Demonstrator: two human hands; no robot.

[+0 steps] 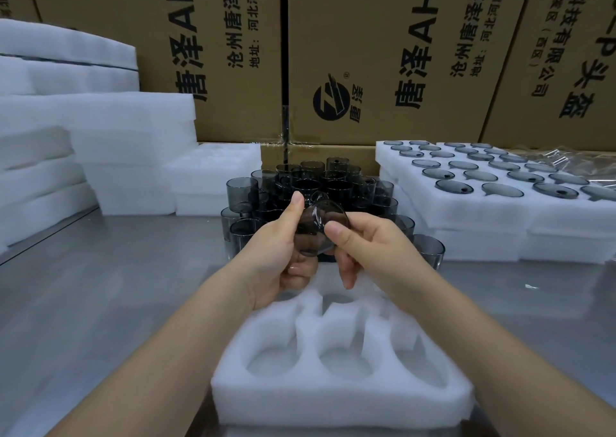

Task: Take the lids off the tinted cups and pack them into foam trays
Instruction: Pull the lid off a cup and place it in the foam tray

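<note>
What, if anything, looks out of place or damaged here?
Nothing looks broken or spilled. Only a small white scrap lies loose on the steel table, and crumpled clear film sits at the far corner of the lid tray.

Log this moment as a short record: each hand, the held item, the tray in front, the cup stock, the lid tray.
left hand: grips the tinted cup from the left, thumb up
right hand: thumb and fingers pinch the cup's upper end
lid state: cannot tell whether on or off
foam tray: below the hands, visible pockets hold nothing
cup stack: tinted cups piled on the table behind the hands
lid tray: at right, lids lying in its pockets
</note>
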